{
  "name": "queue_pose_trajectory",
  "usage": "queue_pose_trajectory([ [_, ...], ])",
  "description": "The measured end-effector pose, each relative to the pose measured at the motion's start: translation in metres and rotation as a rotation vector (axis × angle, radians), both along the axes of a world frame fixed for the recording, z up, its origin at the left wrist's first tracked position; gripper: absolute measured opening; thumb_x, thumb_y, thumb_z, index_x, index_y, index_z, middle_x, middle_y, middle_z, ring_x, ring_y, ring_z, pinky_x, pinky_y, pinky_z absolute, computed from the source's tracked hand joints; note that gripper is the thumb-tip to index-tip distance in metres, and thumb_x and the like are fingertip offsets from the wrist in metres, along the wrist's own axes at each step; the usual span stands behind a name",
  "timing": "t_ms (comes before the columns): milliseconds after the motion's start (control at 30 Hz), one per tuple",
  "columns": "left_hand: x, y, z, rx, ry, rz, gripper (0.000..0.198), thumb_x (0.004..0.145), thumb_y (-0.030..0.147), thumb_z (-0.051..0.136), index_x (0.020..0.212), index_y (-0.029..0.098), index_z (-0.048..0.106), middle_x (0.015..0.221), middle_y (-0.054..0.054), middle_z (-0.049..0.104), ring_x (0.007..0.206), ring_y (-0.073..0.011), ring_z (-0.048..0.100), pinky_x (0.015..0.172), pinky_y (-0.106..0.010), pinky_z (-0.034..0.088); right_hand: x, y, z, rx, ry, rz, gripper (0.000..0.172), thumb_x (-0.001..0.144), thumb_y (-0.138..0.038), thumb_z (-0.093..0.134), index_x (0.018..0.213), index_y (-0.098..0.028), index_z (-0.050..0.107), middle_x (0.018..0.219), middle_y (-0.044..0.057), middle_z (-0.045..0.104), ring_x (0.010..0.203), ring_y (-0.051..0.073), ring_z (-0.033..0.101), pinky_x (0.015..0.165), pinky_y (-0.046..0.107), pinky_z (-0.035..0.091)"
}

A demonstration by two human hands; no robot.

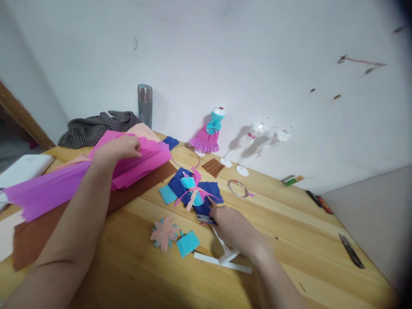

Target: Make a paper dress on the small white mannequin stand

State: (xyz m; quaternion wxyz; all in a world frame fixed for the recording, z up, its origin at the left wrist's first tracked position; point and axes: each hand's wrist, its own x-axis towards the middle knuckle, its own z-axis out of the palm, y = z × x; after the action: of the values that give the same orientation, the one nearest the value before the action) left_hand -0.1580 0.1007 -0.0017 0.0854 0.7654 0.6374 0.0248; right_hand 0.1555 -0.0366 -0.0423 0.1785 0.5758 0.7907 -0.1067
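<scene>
My left hand [124, 147] is closed, its fingers curled against a sheet of pink crepe paper [154, 152]. Purple crepe paper [61, 182] and brown paper [41, 234] lie beneath my left forearm. My right hand [233, 227] is closed at the lower edge of a pile of dark blue paper pieces [210, 191]. Its fingertips are partly hidden, beside a small dark, shiny item [206, 219] that I cannot make out. On the pile rests a pleated light blue paper bow [192, 190] with pink and peach strips. White paper strips [222, 262] lie under the right wrist.
A doll-like dress form in a pink skirt [207, 137] stands by the wall, beside two bare white forms [256, 128]. Around them are a flask [145, 105], striped cloth [96, 128], folded brown paper [214, 167], a tape roll [238, 188], peach paper flower [165, 234] and dark cutter [350, 251].
</scene>
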Motion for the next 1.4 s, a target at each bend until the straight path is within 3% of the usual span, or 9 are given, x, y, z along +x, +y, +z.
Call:
queue_pose_trajectory([
  [167,0.020,0.000,-0.004,-0.124,0.175,-0.013,0.021,0.075,0.032,0.057,0.068,0.013,0.065,0.075,-0.011,0.068,0.070,-0.0213,0.060,0.069,-0.028,0.042,0.001,0.001,0.001,-0.006,0.006,-0.002,0.023,0.090,-0.013,0.048,0.089,-0.010,0.071,0.092,0.017,0.072,0.085,0.024,0.070,0.067,0.026,0.045],
  [367,0.038,-0.008,0.006,-0.022,0.249,-0.019,0.038,0.083,0.043,0.048,0.090,0.010,0.065,0.094,-0.018,0.067,0.091,-0.0316,0.062,0.074,-0.034,0.044,0.003,0.003,-0.005,-0.016,0.015,-0.037,0.022,0.091,-0.014,0.049,0.096,-0.008,0.070,0.099,0.020,0.071,0.092,0.024,0.069,0.073,0.027,0.045],
  [500,0.053,-0.005,-0.014,-0.160,0.240,-0.148,0.043,0.078,0.049,0.060,0.101,0.013,0.062,0.102,-0.013,0.067,0.094,-0.0286,0.062,0.077,-0.032,0.047,0.004,0.005,-0.012,-0.033,0.041,-0.054,0.020,0.089,-0.016,0.053,0.097,-0.007,0.069,0.101,0.022,0.070,0.094,0.024,0.068,0.075,0.026,0.045],
  [600,0.059,0.005,-0.038,-0.223,0.296,-0.145,0.039,0.080,0.036,0.066,0.108,0.011,0.061,0.107,-0.014,0.065,0.099,-0.0286,0.061,0.082,-0.039,0.050,0.005,0.008,-0.018,-0.055,0.075,-0.068,0.020,0.088,-0.017,0.054,0.096,-0.007,0.070,0.100,0.021,0.070,0.091,0.024,0.068,0.073,0.026,0.045],
  [733,0.055,0.017,-0.055,-0.226,0.341,-0.104,0.036,0.090,0.034,0.056,0.122,0.016,0.054,0.121,-0.010,0.057,0.103,-0.0213,0.060,0.086,-0.043,0.053,0.007,0.012,-0.023,-0.081,0.138,-0.086,0.020,0.088,-0.020,0.055,0.095,-0.009,0.070,0.101,0.020,0.070,0.091,0.024,0.068,0.073,0.025,0.044],
  [933,0.049,0.017,-0.053,-0.153,0.326,-0.098,0.036,0.090,0.034,0.056,0.121,0.016,0.055,0.121,-0.010,0.058,0.103,-0.0216,0.060,0.086,-0.043,0.052,0.010,0.014,-0.022,-0.092,0.219,-0.107,0.020,0.089,-0.022,0.055,0.094,-0.010,0.070,0.100,0.018,0.070,0.092,0.022,0.066,0.072,0.024,0.044],
  [1200,0.065,0.010,-0.063,-0.120,0.289,-0.093,0.036,0.090,0.034,0.056,0.121,0.016,0.055,0.121,-0.010,0.058,0.103,-0.0216,0.060,0.086,-0.043,0.052,0.008,0.006,-0.005,-0.094,0.259,-0.142,0.018,0.089,-0.021,0.052,0.084,-0.012,0.067,0.074,0.010,0.068,0.061,0.015,0.063,0.055,0.023,0.039],
  [1300,0.063,0.009,-0.059,-0.114,0.272,-0.097,0.035,0.090,0.034,0.056,0.119,0.015,0.056,0.119,-0.010,0.059,0.101,-0.0216,0.060,0.085,-0.043,0.052,0.007,0.005,-0.004,-0.073,0.269,-0.148,0.019,0.088,-0.018,0.051,0.080,-0.012,0.067,0.070,0.010,0.067,0.059,0.015,0.061,0.054,0.023,0.036],
  [1400,0.058,0.006,-0.048,-0.076,0.223,-0.128,0.022,0.089,0.021,0.052,0.102,0.009,0.064,0.102,-0.013,0.065,0.094,-0.0252,0.062,0.078,-0.038,0.050,0.010,0.005,-0.003,-0.040,0.268,-0.160,0.019,0.087,-0.015,0.051,0.076,-0.012,0.067,0.069,0.010,0.067,0.059,0.015,0.060,0.053,0.024,0.034],
])
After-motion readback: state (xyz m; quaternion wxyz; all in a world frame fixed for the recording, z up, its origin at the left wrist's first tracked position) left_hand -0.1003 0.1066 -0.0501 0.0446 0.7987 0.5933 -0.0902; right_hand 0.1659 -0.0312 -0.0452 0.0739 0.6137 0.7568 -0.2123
